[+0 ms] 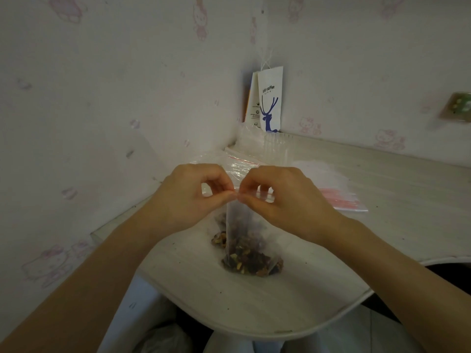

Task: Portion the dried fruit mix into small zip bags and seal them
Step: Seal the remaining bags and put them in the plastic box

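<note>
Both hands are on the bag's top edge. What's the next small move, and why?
Probably slide the right hand rightward along the zip strip, pinching, while the left hand holds its end: both pinch almost the same spot, and the fruit mix sits well below it.

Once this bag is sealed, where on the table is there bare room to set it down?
Bare table between the filled bag and the near curved edge, and right of the empty zip bags. The back corner by the paper coffee bag is crowded.
</note>
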